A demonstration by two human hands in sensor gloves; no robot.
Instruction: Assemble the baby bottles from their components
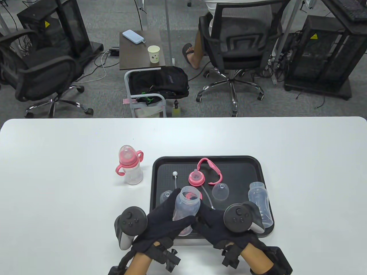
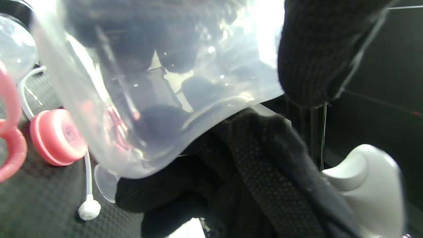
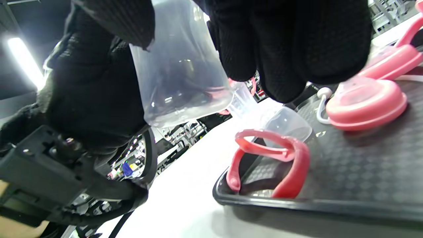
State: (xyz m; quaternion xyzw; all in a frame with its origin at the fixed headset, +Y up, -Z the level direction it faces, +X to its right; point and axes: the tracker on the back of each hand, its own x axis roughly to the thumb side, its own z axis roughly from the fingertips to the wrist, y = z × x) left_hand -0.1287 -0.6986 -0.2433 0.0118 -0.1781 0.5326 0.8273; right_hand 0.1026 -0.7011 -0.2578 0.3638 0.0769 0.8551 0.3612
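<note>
A clear bottle body (image 1: 186, 207) is held tilted over the near left part of the black tray (image 1: 240, 172), mouth up and away from me. My left hand (image 1: 167, 213) grips its left side, and my right hand (image 1: 208, 216) curls against its right side. In the right wrist view a pink handle ring (image 3: 274, 158) lies on the tray under the bottle (image 3: 178, 82). A pink collar with nipple (image 1: 196, 178), a second pink handle ring (image 1: 210, 169), two clear caps (image 1: 220, 191), a straw with a white weight (image 1: 175, 173) and a second clear bottle (image 1: 259, 203) also lie on the tray.
An assembled bottle with pink handles (image 1: 130, 169) stands on the white table (image 1: 57, 172) just left of the tray. Beyond the far table edge are office chairs, a small side table with a paper cup (image 1: 153, 53), and a seated person's foot (image 1: 191, 56).
</note>
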